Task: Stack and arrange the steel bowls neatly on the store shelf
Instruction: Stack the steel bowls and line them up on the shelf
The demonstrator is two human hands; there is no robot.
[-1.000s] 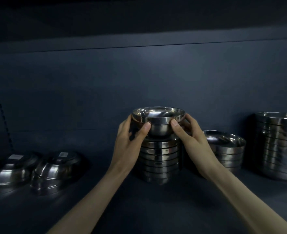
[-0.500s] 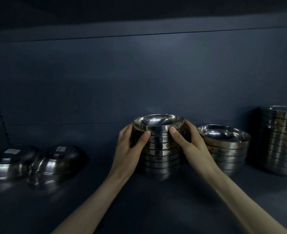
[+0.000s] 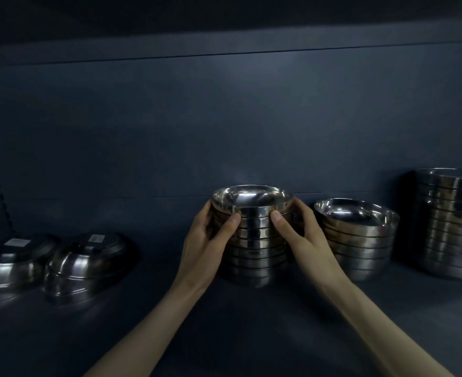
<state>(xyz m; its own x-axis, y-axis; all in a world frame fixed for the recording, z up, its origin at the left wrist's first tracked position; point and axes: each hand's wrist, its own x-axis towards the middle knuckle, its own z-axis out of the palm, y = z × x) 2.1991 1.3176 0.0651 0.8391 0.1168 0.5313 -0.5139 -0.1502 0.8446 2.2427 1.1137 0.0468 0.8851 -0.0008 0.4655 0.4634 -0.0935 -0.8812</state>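
The left hand (image 3: 206, 240) and right hand (image 3: 304, 236) both grasp the top bowl (image 3: 251, 198), thumbs on its front wall and fingers curled round its sides, as it sits nested on the centre stack (image 3: 251, 254) on the shelf (image 3: 224, 327), between inverted bowls (image 3: 85, 262) and a lower stack (image 3: 360, 246).

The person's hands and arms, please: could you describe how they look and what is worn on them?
The left hand and right hand are bare: no gloves, rings or wristbands show. The left forearm and right forearm are uncovered to the frame's bottom edge, no sleeve in view. Thumbnails look short.
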